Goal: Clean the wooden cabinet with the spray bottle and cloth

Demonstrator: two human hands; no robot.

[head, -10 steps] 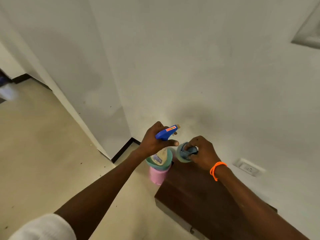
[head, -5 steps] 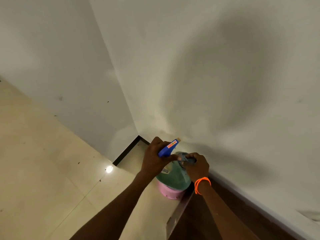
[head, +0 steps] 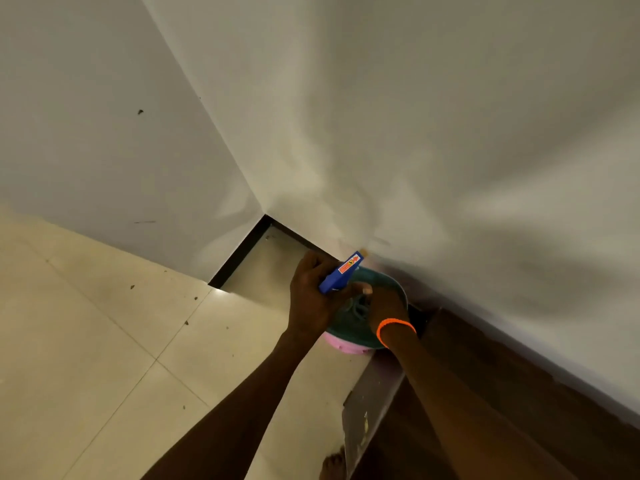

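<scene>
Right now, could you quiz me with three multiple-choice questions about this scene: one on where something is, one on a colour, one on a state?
1. Where is the green tub?
A. on the cabinet
B. in the floor corner beside the cabinet, stacked on a pink tub
C. hung on the wall

2. What colour is the wristband?
A. orange
B. black
C. white

3. What is the left hand doing?
A. hanging idle
B. pressing flat on the floor
C. gripping the spray bottle

Answers: B, it sits on the pink tub by the cabinet end. A, bright orange on the right wrist. C, its fingers curl round the spray bottle.
</scene>
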